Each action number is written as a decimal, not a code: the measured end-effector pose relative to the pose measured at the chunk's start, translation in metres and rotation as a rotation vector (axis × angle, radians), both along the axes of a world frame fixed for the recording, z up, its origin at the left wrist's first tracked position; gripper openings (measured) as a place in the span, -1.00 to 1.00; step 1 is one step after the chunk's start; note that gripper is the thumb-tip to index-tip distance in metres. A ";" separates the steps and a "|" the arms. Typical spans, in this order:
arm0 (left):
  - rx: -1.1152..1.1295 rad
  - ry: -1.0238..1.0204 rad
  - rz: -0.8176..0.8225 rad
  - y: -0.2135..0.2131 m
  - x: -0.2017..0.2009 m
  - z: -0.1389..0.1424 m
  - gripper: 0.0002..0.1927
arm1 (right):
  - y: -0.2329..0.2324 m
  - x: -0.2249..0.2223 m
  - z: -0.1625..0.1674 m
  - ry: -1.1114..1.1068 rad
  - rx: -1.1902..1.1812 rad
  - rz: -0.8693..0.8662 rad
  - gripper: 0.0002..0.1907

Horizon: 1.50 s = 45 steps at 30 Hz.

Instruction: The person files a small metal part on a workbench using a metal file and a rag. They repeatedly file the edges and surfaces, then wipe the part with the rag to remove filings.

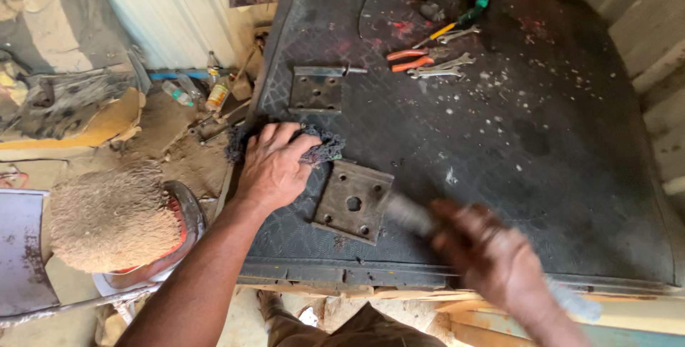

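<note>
Square steel plate lies between both hands. Left hand presses a dark rag at its corner; blurred right hand grips a grey cylinder. Best pinned firmly, strokes short.

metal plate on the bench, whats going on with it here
A person stands at a dark workbench. Their left hand presses a dark rag down beside a square metal plate with holes in it. Their right hand, blurred by motion, grips a grey rod-shaped thing at the plate's edge; what it is cannot be made out. A second plate lies farther back, and orange-handled pliers and spanners lie beyond.
</note>
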<state>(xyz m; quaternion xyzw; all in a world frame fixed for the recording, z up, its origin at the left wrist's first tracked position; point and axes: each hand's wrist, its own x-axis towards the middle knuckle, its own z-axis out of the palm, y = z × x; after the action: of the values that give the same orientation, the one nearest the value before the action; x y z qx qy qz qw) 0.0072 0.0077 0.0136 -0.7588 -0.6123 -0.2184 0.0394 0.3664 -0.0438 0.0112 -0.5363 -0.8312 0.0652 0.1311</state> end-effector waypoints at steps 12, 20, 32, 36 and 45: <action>0.024 0.067 0.023 0.003 -0.002 -0.003 -0.57 | -0.066 -0.011 0.019 -0.044 -0.487 -0.070 -0.34; 0.071 0.107 0.037 0.001 -0.002 -0.006 -0.58 | -0.068 -0.023 0.010 -0.380 -0.642 -0.063 -0.16; 0.033 0.107 0.046 0.003 -0.002 -0.004 -0.61 | -0.051 -0.068 0.028 -0.630 -0.994 0.032 -0.25; 0.032 0.114 0.031 0.004 -0.003 -0.003 -0.60 | -0.044 -0.065 0.024 -0.453 -0.861 -0.060 -0.44; 0.081 0.136 0.086 -0.005 0.002 -0.003 -0.65 | -0.063 -0.061 0.012 -0.587 -0.476 0.245 -0.33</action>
<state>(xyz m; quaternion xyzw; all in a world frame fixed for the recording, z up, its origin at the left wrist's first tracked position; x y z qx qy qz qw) 0.0096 0.0031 0.0110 -0.7426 -0.6309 -0.1890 0.1213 0.3058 -0.1072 0.0229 -0.4444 -0.8528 0.1152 -0.2491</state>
